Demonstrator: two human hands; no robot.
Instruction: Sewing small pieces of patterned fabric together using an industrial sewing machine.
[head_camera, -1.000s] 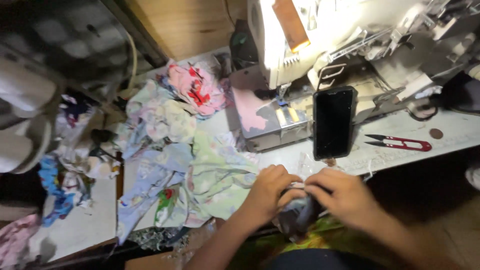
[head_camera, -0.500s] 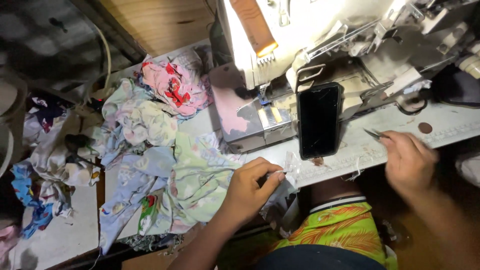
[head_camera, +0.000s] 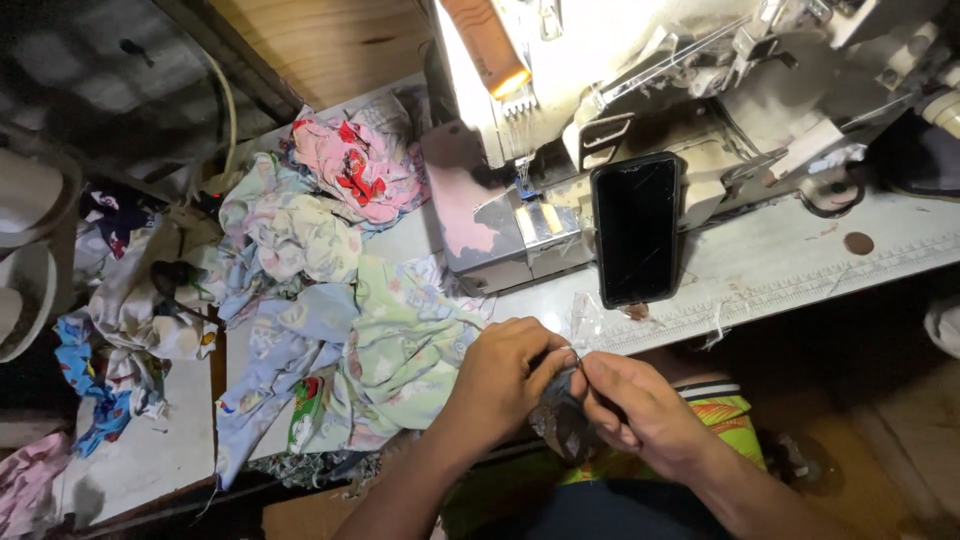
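Surroundings: black slab-shaped phone leans on the cream sewing machine; heap of pastel printed cloth pieces left of the phone.
Held thing: small dark fabric piece, below the phone, at the table edge; long axis cannot be told.
Left hand: pinched on the fabric.
Right hand: fingers closed on the same piece.

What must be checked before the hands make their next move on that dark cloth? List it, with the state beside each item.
1. Left hand grips the dark cloth: ok.
2. Right hand pinches the cloth's upper edge: ok.
3. Thin metal tip between the hands, kind of tool: cannot tell.
4. Phone leans on the sewing machine, apart from the hands: ok.
5. Light on the work, held in shade below the table edge: not ok.
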